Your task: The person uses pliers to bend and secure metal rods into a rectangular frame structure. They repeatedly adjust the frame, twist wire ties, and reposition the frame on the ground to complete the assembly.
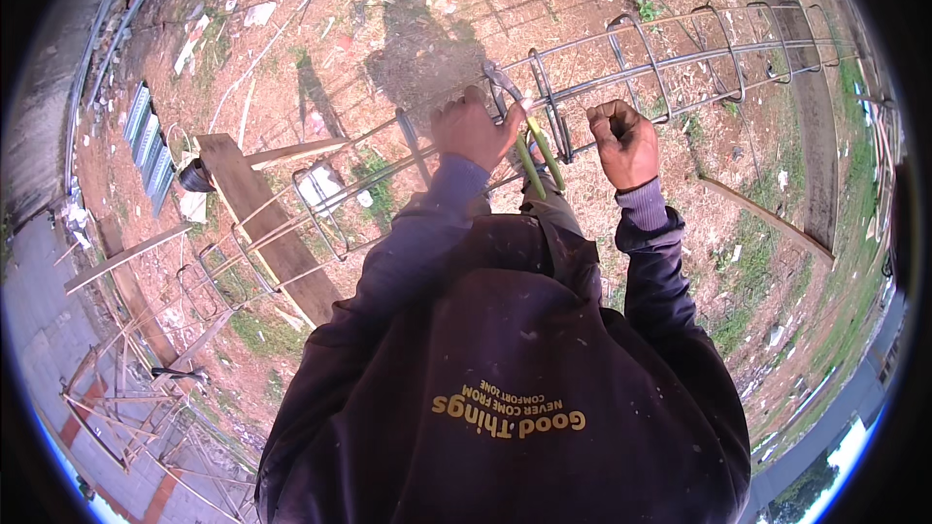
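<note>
My left hand (473, 132) is closed at the long rebar cage (621, 70), its thumb and fingers against the head of a pair of pincers (536, 147). The pincers have yellow-green handles that point back toward me, over the bars. To the right, my right hand (624, 147) is held on the near side of the cage with its fingers curled in and pinched. Whatever is in that pinch, if anything, is too small to make out. Square stirrups (549, 92) ring the bars between and beyond my hands.
A wooden plank (260, 223) crosses under the cage on the left; a long board (798, 126) lies under its right end. Ribbed metal sheet (150, 150), a wooden stick (767, 218) and scraps lie on the dirt. Thin frames (126, 412) stand at the lower left.
</note>
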### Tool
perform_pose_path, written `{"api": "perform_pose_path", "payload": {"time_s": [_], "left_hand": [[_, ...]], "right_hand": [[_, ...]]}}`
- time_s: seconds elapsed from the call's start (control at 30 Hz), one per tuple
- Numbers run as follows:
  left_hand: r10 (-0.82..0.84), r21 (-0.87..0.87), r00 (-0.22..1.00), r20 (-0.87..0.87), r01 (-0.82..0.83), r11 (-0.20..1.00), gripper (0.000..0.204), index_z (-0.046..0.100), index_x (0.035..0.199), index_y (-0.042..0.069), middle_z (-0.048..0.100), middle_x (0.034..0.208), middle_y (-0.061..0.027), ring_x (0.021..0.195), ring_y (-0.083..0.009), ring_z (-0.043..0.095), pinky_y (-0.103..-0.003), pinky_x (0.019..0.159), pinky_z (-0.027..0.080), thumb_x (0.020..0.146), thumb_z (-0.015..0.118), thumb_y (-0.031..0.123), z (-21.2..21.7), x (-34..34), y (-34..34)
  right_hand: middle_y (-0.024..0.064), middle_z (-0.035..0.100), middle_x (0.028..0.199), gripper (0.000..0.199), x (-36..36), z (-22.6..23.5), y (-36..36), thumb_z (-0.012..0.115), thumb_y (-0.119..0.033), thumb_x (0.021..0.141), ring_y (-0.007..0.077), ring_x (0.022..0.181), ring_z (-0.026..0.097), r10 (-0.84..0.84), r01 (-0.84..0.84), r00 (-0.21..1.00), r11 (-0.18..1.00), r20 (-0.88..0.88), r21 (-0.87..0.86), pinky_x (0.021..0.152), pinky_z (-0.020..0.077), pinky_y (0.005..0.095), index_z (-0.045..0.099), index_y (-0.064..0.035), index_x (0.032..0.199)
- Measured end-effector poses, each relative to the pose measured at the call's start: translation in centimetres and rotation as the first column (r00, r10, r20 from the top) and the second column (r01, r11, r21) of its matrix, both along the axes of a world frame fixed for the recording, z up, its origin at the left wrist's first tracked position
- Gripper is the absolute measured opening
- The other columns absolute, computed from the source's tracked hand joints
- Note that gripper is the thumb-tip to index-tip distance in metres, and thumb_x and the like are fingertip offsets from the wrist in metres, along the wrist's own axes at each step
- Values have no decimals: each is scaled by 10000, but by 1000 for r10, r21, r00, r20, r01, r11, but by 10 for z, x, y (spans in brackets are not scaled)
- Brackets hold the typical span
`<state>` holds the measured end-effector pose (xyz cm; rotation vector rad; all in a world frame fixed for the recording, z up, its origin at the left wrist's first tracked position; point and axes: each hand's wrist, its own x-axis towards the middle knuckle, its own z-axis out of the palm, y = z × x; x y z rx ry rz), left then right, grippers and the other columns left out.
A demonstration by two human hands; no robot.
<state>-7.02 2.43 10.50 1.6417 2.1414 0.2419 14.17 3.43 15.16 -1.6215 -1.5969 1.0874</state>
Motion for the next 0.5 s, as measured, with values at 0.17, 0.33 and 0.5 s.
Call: {"api": "perform_pose_path", "payload": {"time_s": [0.17,0.33,0.5], "left_hand": [[188,-33,981,38,-187,982,608,651,894,1,699,777,-209,795,-375,699,-464,795,523,755,695,592,0,26,27],[348,-141,936,-47,-351,926,483,679,917,76,718,843,-164,840,-354,705,-475,791,523,730,724,518,9,-1,14],[438,30,897,-58,-437,899,409,675,885,98,709,856,-128,857,-325,675,-468,808,489,760,729,483,16,-18,8]], "right_hand": [[136,673,706,167,8,-24,26,646,-221,839,309,656,658,142,-136,949,990,281,-40,648,511,418,690,-62,863],[180,704,868,281,11,-31,49,654,-322,789,380,851,672,482,-448,772,875,414,-184,796,531,456,718,-74,903],[224,711,945,384,-22,-23,98,668,-355,778,373,973,688,656,-530,561,753,504,-390,879,539,454,722,-3,920]]}}
